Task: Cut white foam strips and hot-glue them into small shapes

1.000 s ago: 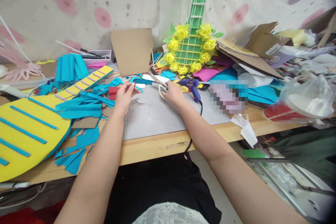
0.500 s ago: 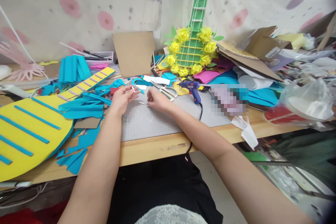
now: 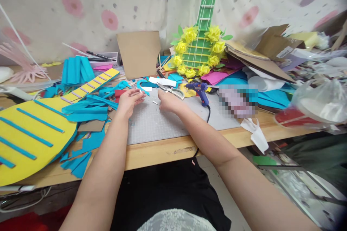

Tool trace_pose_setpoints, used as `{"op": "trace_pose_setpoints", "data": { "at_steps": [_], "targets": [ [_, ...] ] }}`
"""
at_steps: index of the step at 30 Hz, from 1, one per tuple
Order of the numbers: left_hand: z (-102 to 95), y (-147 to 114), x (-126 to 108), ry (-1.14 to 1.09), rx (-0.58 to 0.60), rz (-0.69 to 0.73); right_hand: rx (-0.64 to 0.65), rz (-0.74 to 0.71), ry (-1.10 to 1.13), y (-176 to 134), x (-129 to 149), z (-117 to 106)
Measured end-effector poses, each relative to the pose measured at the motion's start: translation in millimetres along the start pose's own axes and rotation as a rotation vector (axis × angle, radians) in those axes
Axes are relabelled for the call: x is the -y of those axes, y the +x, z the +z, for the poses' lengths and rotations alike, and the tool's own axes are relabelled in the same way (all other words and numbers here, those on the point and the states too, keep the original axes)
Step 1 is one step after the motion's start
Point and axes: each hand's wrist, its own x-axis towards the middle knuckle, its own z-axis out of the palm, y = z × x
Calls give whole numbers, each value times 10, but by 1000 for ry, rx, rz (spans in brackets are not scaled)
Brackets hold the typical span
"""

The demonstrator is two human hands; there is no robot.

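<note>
My left hand (image 3: 130, 103) is pinched round a small white piece (image 3: 140, 91), its tip showing between thumb and fingers. Across the grey cutting mat (image 3: 146, 128), my right hand (image 3: 169, 101) has its fingers curled closed. A short white stick (image 3: 155, 102) pokes out at its fingertips, which seem to grip the end. Just behind that hand lie scissors (image 3: 177, 94) with pale handles, partly hidden by it. White paper strips (image 3: 162, 82) and a curved blue piece (image 3: 142, 85) lie beyond both hands. To the right, a blue glue gun (image 3: 200, 92) rests on the mat.
At left lies a yellow guitar-shaped board (image 3: 35, 133) with blue strips, amid blue scraps (image 3: 86, 110). A green guitar model (image 3: 200, 39) with yellow flowers stands at the back. Cardboard (image 3: 138, 54) leans behind; a plastic-wrapped tub (image 3: 300, 115) sits at right.
My right hand has moved slightly right, and the short white stick has shifted right with it. My left hand stays nearly in place, its fingers closer over the white piece.
</note>
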Motion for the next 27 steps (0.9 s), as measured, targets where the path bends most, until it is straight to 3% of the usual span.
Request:
{"op": "trace_pose_setpoints", "data": {
  "at_steps": [7, 10, 13, 16, 27],
  "targets": [
    [84, -36, 56, 26, 44, -66, 49, -39, -53, 42, 48, -9],
    [93, -31, 75, 9, 36, -88, -89, -2, 159, 126, -60, 91],
    [106, -27, 89, -15, 57, -91, -264, -25, 551, 201, -124, 274],
    [119, -26, 97, -24, 76, -83, -292, -85, 788, 233, -94, 405],
    [153, -72, 76, -16, 121, -95, -249, -40, 879, 182, -68, 392]
  ]
}}
